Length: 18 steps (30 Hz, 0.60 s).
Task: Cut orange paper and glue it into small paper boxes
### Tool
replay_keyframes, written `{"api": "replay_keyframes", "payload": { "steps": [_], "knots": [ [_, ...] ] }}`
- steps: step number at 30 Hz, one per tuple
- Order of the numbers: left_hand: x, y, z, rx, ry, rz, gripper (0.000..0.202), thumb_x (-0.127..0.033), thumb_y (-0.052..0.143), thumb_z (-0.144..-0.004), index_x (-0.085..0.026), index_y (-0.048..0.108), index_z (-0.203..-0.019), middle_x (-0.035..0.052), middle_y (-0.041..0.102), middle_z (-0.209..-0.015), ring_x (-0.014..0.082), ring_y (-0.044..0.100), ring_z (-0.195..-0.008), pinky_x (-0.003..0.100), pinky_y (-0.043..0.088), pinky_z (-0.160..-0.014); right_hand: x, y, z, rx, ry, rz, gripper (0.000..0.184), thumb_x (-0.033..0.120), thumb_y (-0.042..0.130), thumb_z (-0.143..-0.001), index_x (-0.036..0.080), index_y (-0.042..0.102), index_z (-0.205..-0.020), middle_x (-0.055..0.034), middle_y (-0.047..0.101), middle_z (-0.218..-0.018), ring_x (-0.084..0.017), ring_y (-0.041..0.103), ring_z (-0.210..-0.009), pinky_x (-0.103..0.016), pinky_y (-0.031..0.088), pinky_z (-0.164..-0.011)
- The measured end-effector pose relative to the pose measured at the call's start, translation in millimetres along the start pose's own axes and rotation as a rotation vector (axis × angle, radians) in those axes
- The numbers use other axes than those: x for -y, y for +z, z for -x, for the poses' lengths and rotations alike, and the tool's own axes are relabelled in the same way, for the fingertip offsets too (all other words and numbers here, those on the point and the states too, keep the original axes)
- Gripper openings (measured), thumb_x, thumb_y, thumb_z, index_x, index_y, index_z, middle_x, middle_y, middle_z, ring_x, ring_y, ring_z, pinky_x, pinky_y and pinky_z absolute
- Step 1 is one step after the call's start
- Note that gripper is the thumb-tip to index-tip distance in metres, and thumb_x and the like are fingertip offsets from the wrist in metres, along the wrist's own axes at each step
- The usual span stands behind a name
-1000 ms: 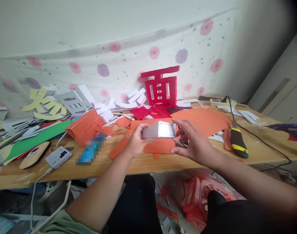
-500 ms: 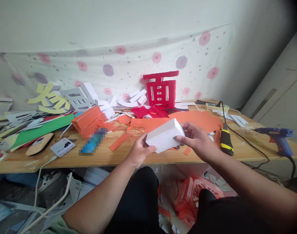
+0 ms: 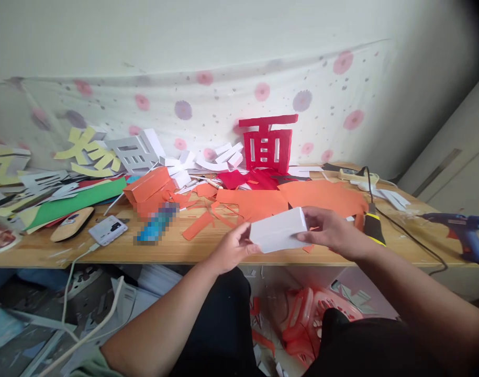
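Both my hands hold a white paper box (image 3: 277,230) just above the front edge of the wooden table (image 3: 106,254). My left hand (image 3: 233,248) pinches its left end, fingers closed on it. On the right end, my right hand (image 3: 333,230) grips with fingers wrapped over the top. Orange paper sheets and scraps (image 3: 290,199) lie on the table right behind the box.
A red cut-out character (image 3: 267,144) stands at the back, with yellow (image 3: 86,154) and grey foam characters (image 3: 133,154) to the left. A black-and-yellow tool (image 3: 371,224), a blue glue gun (image 3: 465,233), a phone (image 3: 108,230) and an orange paper box (image 3: 147,184) lie around. A red basket (image 3: 318,324) sits under the table.
The white box has come down and toward me, turning from its end face to its broad white side. Both hands kept hold of it.
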<state>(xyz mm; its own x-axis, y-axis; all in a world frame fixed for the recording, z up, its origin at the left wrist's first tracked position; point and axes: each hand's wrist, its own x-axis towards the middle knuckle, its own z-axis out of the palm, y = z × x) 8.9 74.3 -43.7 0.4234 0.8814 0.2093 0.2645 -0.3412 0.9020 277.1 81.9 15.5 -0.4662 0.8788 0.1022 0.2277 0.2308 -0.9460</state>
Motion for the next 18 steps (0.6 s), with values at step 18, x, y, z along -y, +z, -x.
{"api": "replay_keyframes", "payload": {
  "steps": [18],
  "knots": [
    [52,-23.4,-90,0.108,-0.102,-1.090,0.023,-0.019,0.045,-0.088,-0.017,0.065,-0.098,0.0118,0.063,-0.096,0.0272,0.061,-0.094,0.037,0.047,-0.079,-56,45,-63,-0.534,0.335,-0.772,0.025,0.041,0.045,-0.093,0.022,0.054,-0.106,-0.0056,0.068,-0.091,-0.021,0.070,-0.066,-0.031,0.057,-0.050]
  ]
}}
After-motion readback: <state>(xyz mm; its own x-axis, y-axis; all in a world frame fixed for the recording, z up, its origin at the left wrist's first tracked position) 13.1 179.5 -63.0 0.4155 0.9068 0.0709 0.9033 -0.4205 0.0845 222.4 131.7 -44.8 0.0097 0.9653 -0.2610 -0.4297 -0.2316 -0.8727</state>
